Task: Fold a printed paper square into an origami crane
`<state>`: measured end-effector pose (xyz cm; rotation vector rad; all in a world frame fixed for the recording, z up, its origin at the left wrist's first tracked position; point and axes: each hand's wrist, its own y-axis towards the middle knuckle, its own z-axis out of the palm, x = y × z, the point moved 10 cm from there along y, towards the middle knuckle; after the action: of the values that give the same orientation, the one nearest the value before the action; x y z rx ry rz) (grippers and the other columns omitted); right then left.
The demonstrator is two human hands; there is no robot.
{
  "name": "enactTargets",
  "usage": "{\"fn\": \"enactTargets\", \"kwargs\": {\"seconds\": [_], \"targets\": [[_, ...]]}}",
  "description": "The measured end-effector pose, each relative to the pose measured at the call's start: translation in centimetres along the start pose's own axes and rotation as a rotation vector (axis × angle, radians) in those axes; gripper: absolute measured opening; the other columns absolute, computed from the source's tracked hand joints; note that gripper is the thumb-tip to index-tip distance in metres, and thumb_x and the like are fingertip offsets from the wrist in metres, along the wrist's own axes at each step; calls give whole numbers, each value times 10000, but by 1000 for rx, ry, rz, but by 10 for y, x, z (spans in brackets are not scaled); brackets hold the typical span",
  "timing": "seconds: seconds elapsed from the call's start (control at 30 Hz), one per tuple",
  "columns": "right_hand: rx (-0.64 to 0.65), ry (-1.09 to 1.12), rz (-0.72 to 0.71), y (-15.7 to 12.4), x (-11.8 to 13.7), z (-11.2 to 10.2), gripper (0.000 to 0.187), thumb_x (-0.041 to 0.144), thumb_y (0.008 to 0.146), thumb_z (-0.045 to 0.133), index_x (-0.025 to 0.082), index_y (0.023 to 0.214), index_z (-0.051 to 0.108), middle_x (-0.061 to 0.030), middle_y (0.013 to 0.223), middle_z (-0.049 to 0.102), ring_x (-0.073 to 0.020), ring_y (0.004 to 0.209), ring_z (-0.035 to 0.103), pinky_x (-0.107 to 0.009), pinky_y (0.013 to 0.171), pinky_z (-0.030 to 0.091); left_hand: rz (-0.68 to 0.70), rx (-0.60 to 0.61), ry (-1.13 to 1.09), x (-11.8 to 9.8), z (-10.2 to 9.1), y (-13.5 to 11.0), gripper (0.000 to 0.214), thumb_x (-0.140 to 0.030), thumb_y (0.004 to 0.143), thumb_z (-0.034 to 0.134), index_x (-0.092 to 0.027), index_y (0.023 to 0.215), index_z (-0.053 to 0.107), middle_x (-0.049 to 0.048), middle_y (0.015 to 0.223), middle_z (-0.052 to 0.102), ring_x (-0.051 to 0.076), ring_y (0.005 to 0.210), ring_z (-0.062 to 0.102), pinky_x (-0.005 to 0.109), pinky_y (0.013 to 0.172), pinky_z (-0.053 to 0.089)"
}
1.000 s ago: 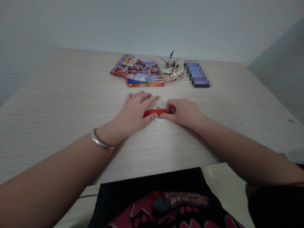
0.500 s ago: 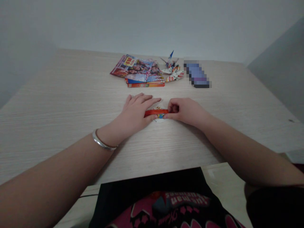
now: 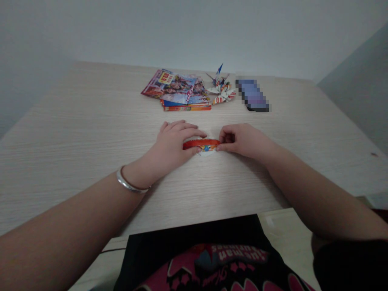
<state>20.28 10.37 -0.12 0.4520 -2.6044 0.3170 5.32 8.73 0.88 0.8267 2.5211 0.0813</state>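
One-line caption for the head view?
Both hands, left hand and right hand, press a folded red paper on the wooden table.

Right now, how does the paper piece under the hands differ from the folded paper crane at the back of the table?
The paper piece lies low and flat on the table; the paper crane stands up with pointed wings raised. The paper piece is pressed by the left hand and pinched at its end by the right hand; the paper crane is untouched, beside the stack of leaflets. Both are colourful printed paper.
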Motion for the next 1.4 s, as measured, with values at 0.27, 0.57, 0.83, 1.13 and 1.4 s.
{"fn": "enactTargets", "kwargs": {"seconds": [0.27,0.57,0.83,1.13,1.4], "targets": [[-22,169,-75,0,-7,-3,102,303,826,710,204,850,711,18,709,650,-131,638,552,-279,623,411,82,11,48,-7,-2,-1,238,-356,963,617,-282,1116,784,68,1267,737,294,1215,637,555,1093,376],[-167,10,-320,-2,26,-3,238,339,843,752,179,1018,765,-65,971,695,-184,872,611,-309,794,458,111,16,13,-7,0,0,280,-334,953,616,-224,1157,773,102,1306,709,283,1250,613,498,1117,428],[-191,-31,-312,-1,28,-2,244,321,834,748,183,1035,762,-77,999,712,-210,919,636,-330,840,476,4,10,118,-3,-5,-3,545,-466,928,595,-140,1358,668,186,1413,637,362,1339,552,578,1172,357],[-249,-150,-371,-5,35,1,454,442,841,753,185,1216,745,-135,1257,692,-307,1193,593,-481,1104,404,78,14,49,-7,-2,-1,353,-370,929,597,-211,1220,717,123,1352,683,313,1315,579,552,1150,375],[-250,-84,-448,-7,43,0,336,383,837,737,205,1122,723,-115,1270,704,-288,1217,589,-453,1103,391,111,-38,-112,-15,-9,-4,224,-236,898,599,-188,1113,638,157,1450,505,289,1401,497,462,1134,475]]}}
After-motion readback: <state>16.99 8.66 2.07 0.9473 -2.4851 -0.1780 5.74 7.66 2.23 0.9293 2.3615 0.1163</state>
